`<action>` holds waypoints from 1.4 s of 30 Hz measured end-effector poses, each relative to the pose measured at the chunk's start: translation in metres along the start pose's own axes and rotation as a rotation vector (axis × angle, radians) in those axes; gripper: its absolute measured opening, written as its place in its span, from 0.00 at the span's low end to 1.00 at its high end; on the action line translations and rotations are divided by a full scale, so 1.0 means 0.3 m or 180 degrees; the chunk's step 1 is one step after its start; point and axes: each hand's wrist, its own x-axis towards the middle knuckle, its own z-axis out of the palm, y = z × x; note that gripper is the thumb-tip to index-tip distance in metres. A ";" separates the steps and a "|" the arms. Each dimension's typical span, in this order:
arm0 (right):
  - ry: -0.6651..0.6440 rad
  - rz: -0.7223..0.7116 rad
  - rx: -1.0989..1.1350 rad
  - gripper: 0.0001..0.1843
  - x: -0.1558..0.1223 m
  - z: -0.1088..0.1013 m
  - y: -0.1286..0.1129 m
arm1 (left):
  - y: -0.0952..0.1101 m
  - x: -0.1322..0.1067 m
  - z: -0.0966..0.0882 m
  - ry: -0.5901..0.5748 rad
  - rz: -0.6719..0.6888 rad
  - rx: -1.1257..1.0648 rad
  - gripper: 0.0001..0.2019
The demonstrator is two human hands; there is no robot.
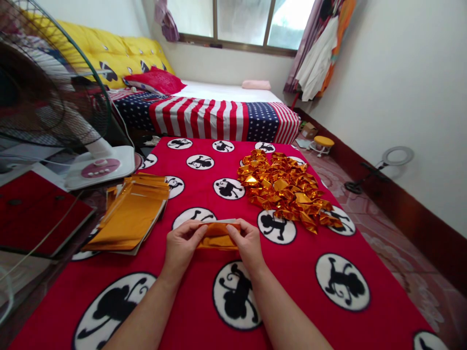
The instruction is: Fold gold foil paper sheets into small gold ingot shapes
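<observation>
A sheet of gold foil paper [217, 235], partly folded, lies between my two hands on a red blanket [204, 301] printed with black-and-white monkey circles. My left hand [181, 245] pinches its left end, fingers closed on the paper. My right hand [248, 243] pinches its right end the same way. A stack of flat gold sheets [129, 214] lies to the left of my hands. A heap of several folded gold pieces [286, 187] sits beyond my right hand.
A standing fan [98, 165] and a red box [32, 209] are at the left. Behind the blanket is a bed with a stars-and-stripes cover [219, 116]. A ring light [396, 156] and a small stool [323, 142] stand on the floor at the right.
</observation>
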 end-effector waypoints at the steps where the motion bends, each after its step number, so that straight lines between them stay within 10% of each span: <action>1: 0.0009 -0.0008 0.0017 0.12 0.000 0.000 -0.002 | 0.000 0.000 0.000 0.0029 0.0005 0.0005 0.08; 42: 0.0040 0.0028 0.0233 0.11 0.006 0.000 0.007 | -0.002 -0.002 -0.002 0.0064 0.0131 0.0146 0.06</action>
